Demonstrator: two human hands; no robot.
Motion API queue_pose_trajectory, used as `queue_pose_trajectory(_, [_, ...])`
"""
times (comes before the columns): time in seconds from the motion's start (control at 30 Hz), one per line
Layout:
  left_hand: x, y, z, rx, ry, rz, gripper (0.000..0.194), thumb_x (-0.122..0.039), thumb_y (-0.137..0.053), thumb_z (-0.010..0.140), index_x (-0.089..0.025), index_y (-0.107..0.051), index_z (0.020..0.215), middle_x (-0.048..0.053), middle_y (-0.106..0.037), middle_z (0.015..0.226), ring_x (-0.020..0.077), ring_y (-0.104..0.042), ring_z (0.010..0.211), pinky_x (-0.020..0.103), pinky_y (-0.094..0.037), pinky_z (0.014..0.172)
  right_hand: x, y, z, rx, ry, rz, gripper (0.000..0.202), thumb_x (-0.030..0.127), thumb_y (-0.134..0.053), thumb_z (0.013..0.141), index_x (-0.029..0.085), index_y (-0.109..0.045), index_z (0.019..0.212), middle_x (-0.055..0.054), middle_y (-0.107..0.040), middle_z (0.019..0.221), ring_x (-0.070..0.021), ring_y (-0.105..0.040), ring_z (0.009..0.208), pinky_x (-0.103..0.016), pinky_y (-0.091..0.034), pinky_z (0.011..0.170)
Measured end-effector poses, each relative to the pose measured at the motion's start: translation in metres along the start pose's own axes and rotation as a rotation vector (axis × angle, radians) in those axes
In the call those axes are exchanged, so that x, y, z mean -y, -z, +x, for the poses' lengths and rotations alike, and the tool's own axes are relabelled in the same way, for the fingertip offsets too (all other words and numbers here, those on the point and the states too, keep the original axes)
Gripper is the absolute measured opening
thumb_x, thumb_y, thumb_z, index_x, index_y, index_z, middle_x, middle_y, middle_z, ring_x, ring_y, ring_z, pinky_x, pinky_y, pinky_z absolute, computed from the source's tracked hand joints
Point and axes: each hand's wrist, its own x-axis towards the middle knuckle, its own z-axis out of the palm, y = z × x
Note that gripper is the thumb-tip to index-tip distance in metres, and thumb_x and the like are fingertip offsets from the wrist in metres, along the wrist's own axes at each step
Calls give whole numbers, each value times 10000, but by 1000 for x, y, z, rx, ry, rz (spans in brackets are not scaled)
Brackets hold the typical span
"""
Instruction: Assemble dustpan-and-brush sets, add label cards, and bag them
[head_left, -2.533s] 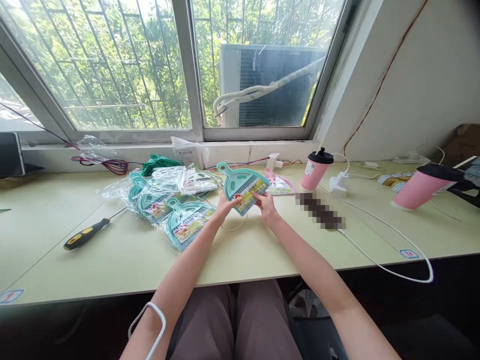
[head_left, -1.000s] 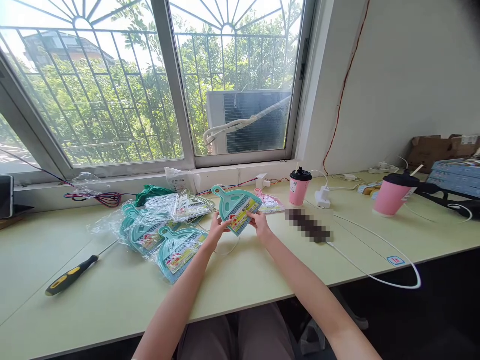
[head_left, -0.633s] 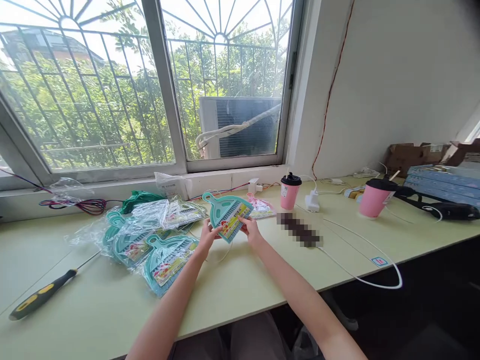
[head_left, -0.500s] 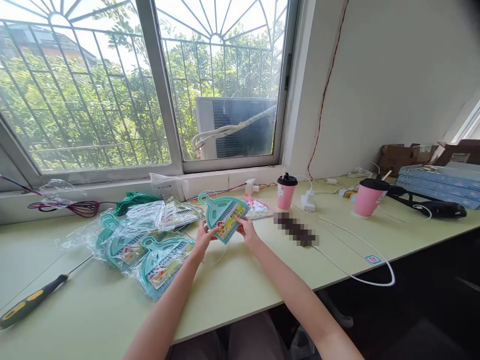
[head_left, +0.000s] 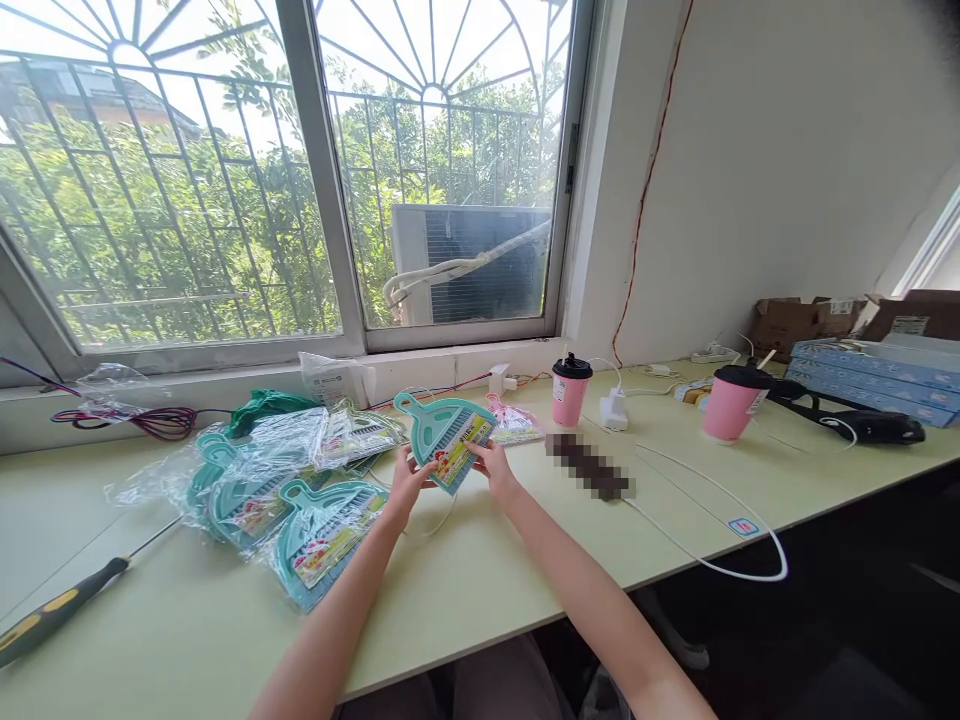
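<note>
A teal mini dustpan-and-brush set (head_left: 435, 422) with a yellow printed label is held up over the table, its looped handle pointing up and left. My left hand (head_left: 409, 485) grips its lower left edge, thumb on the front. On the right edge, my right hand (head_left: 493, 468) is closed with its thumb against the label; its other fingers are partly hidden behind. Left of my hands lies another teal dustpan set (head_left: 330, 535) in clear plastic. Several more wrapped sets (head_left: 255, 490) are heaped behind it. A pink set (head_left: 512, 420) rests beyond my right hand.
A screwdriver (head_left: 64, 605) lies at the left. To the right are two pink cups (head_left: 571, 390) with black lids, a white charger (head_left: 613, 410), a looped white cable (head_left: 780, 560), a pixelated dark item (head_left: 589, 467), black goggles-like gear (head_left: 877, 425) and blue boxes (head_left: 870, 375).
Both hands keep their hold on the teal dustpan set, which has shifted only a little. The camera view has tipped slightly.
</note>
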Motion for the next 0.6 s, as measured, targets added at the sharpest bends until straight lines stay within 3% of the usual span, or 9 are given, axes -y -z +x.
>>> queue_pose_trajectory(0.6, [-12,-5,-11,25,-12,21,664,-464,-797,654,-201,-403,1118,119,-685,1064,259,-706,899,324,-600,615,-2,2,5,-41,9,43,209,154,-811,631,175,-676,789,-35,-753,862,-185,-714,782,-314,-601,753])
